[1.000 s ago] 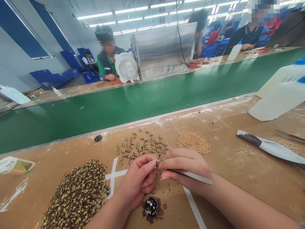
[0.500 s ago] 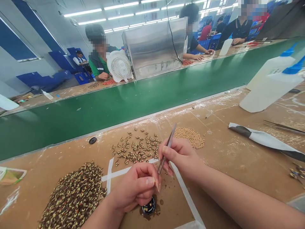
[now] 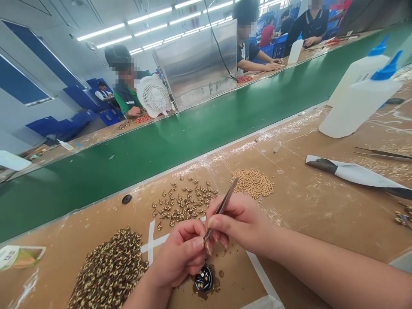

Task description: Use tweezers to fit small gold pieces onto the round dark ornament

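My right hand (image 3: pixel 236 219) grips a pair of metal tweezers (image 3: pixel 225 203), whose tips point down to the fingertips of my left hand (image 3: pixel 186 249). My left thumb and fingers are pinched together; whatever they hold is too small and hidden to make out. Just below them sits a small round black dish (image 3: pixel 204 279) with dark glossy liquid and a few pale beads in it. Beyond my hands lie small dark-and-gold pieces (image 3: pixel 183 206), spread loosely. Tan beads (image 3: pixel 252 183) form a patch behind my right hand. A large heap of brown-and-cream pieces (image 3: pixel 107 270) lies left of my left hand.
White tape strips (image 3: pixel 262 274) mark the brown tabletop. Two white bottles with blue caps (image 3: pixel 357 107) stand at the right, near a rolled sheet (image 3: pixel 360 174) and more tweezers (image 3: pixel 383 153). A green conveyor belt (image 3: pixel 193 128) runs across, with co-workers and a white fan (image 3: pixel 155 96) beyond it.
The tweezers' tips have come down closer to my left fingertips, and my right hand has tilted a little. The camera view has turned slightly, showing more of the black dish.
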{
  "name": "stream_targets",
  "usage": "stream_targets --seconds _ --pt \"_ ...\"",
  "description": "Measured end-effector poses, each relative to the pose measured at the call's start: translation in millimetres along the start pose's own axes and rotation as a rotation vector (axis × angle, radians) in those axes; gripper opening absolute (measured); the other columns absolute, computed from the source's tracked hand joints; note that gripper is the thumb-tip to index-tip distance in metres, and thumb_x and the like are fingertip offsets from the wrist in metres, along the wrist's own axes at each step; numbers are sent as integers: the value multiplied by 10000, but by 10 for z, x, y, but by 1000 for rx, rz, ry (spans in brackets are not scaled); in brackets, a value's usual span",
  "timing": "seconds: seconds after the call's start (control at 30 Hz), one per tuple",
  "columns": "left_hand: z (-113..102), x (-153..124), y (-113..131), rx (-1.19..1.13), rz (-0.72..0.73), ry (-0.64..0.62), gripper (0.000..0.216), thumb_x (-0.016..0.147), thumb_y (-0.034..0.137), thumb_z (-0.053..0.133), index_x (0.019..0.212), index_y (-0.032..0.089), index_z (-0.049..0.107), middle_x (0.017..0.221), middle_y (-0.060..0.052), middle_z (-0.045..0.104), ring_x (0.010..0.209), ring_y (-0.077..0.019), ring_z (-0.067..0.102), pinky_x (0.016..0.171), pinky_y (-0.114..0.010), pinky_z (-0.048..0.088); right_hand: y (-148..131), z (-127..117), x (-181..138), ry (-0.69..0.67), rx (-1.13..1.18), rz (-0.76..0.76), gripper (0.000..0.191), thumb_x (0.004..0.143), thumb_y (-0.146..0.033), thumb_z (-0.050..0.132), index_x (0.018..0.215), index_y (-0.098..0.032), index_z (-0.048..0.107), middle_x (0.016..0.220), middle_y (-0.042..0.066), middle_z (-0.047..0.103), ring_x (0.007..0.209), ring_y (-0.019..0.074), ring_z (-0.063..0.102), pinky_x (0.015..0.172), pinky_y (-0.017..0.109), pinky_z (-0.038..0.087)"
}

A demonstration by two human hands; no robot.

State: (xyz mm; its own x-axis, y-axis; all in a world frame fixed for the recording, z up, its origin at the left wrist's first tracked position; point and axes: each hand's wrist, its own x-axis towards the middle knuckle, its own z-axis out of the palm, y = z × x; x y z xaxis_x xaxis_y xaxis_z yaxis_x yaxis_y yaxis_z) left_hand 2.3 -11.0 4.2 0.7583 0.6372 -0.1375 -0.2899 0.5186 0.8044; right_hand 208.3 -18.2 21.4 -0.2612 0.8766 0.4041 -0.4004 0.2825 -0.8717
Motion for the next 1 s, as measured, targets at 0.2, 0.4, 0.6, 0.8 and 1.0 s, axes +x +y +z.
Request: stream_targets --seconds 0.2,0.4,0.6,0.8,1.0 --pt "35 28 -11 -7 66 161 212 925 381 849 913 205 731 573 113 358 424 4 102 374 -82 191 -9 -10 -22 50 -476 -478 298 1085 -417 655 928 -191 771 733 21 726 643 108 641 607 241 537" --pt "6 25 30 36 82 197 239 944 375 826 881 183 696 680 78 488 428 18 129 374 -91 181 2 -5 -23 112 -340 -344 242 1048 -383 705 928 -185 776 724 14 719 609 106 637 576 236 533" --pt "-29 -15 59 55 31 57 283 941 406 827 877 166 690 727 44 540 439 21 190 387 -96 210 -10 -11 31 138 89 114 389 983 -523 732 829 -170 675 599 -29 643 462 66 575 457 173 476" --pt "-64 -25 33 111 12 65 304 923 431 846 910 166 697 781 8 622 439 26 219 398 -107 255 -5 23 41 68 144 171 361 940 -478 792 803 -168 669 597 -38 649 455 51 559 459 155 479" --pt "-20 -23 52 146 -33 106 357 899 461 866 887 155 681 730 27 569 435 27 215 401 -121 255 -11 30 42 59 133 212 338 913 -439 823 783 -169 665 590 -35 655 455 52 553 457 158 481"
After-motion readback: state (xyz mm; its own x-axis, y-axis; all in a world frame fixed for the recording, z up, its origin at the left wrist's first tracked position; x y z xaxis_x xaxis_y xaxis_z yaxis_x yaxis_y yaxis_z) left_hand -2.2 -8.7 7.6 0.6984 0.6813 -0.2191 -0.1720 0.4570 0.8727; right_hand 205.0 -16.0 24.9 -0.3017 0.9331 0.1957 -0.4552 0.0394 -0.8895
